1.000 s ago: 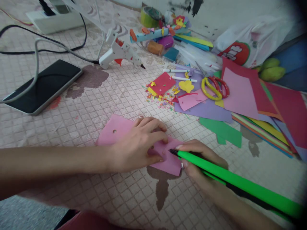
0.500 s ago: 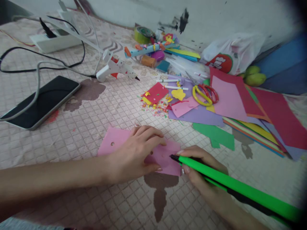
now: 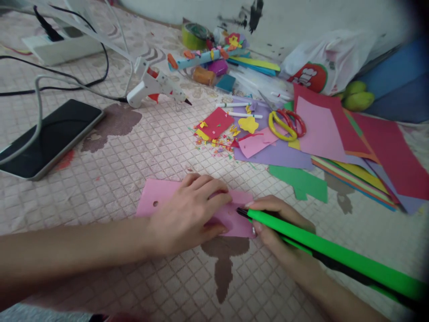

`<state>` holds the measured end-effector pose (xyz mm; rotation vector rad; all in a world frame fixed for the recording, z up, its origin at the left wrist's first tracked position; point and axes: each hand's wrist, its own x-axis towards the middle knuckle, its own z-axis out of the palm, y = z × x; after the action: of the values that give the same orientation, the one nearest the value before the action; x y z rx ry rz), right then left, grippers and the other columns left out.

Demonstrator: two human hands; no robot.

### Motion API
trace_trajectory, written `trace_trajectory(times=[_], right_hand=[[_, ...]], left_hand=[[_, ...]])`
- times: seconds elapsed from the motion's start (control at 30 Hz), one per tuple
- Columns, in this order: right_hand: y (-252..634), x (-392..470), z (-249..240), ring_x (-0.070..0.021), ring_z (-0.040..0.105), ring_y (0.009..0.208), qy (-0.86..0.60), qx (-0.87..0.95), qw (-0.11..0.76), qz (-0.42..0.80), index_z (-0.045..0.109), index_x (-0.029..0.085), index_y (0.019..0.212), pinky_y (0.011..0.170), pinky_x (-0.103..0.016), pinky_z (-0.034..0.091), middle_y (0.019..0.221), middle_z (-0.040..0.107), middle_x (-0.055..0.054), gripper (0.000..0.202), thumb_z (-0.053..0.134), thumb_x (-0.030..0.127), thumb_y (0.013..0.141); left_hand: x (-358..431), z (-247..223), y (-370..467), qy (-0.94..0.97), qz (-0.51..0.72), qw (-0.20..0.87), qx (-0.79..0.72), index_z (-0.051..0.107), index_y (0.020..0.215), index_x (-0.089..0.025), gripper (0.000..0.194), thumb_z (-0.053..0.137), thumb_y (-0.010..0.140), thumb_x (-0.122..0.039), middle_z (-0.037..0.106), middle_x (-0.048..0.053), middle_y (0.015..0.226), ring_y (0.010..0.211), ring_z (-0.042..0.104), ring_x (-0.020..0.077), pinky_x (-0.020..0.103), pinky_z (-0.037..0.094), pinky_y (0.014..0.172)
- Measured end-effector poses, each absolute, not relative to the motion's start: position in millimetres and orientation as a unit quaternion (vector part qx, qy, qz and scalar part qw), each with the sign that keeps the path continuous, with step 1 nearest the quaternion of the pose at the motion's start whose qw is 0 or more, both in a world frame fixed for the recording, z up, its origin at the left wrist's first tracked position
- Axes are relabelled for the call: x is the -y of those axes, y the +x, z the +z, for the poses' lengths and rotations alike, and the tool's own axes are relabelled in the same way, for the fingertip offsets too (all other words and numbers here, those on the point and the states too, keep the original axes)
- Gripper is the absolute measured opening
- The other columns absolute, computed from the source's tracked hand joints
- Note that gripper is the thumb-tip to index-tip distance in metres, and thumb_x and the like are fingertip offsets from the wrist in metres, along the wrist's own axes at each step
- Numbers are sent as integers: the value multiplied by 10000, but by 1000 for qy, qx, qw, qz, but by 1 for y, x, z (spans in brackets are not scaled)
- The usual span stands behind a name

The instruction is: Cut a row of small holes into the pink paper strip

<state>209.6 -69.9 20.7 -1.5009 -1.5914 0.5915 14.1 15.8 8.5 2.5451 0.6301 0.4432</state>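
Note:
A pink paper strip (image 3: 241,228) lies on the patterned tablecloth, with a small dark-rimmed hole near its left end and a faint round mark toward the right. My left hand (image 3: 191,205) rests across the strip, fingers apart and slightly curved, holding it down. Close to its right end, my right hand (image 3: 278,219) is closed in a pen-like grip round a long green-and-black tool (image 3: 321,246). The tool's pointed dark tip is at the paper; I cannot tell whether it touches. Its exact kind is unclear, and its back end runs toward the lower right.
Farther back are a hot glue gun (image 3: 157,85), yellow-and-red scissors (image 3: 283,125), paper scraps and coloured sheets (image 3: 321,129). A phone (image 3: 50,138) and power strip (image 3: 63,44) with cables lie left. A plastic bag (image 3: 328,62) stands by the wall.
My view has shifted slightly, so the background items sit higher and a little left. The tool's tip has moved slightly upward with my right hand. My left hand stays on the strip.

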Motion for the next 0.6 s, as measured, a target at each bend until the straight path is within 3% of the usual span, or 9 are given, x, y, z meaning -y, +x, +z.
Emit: trace_trajectory(times=[0.17, 0.33, 0.5, 0.6], right_hand=[[210, 71, 16, -114, 623, 610, -605, 620, 446, 223, 680, 233, 877, 536, -223, 516, 750, 672, 17, 167, 581, 132, 790], [212, 71, 23, -108, 634, 600, -600, 623, 446, 232, 678, 233, 874, 530, -203, 529, 748, 683, 20, 181, 586, 112, 775], [210, 71, 27, -124, 672, 644, -596, 646, 428, 210, 672, 238, 870, 556, -207, 557, 758, 711, 15, 229, 577, 65, 752], [207, 70, 25, -127, 679, 672, -592, 653, 431, 191, 666, 238, 860, 588, -217, 566, 769, 715, 10, 225, 576, 60, 757]], left_hand=[[-20, 11, 12, 940, 146, 213, -222, 572, 1161, -154, 456, 693, 834, -447, 599, 103, 1170, 1038, 551, 278, 465, 445, 881], [-35, 14, 7, 918, 166, 299, -199, 569, 1187, -183, 372, 680, 844, -277, 582, 92, 1210, 1109, 542, 238, 414, 456, 962], [-46, 13, 13, 920, 165, 334, -124, 614, 1165, -230, 364, 690, 809, -222, 562, 51, 1322, 1348, 378, 268, 455, 305, 1148], [-46, 8, 15, 929, 143, 319, -119, 623, 1170, -244, 393, 698, 785, -220, 517, 58, 1387, 1409, 293, 302, 521, 238, 1172]])
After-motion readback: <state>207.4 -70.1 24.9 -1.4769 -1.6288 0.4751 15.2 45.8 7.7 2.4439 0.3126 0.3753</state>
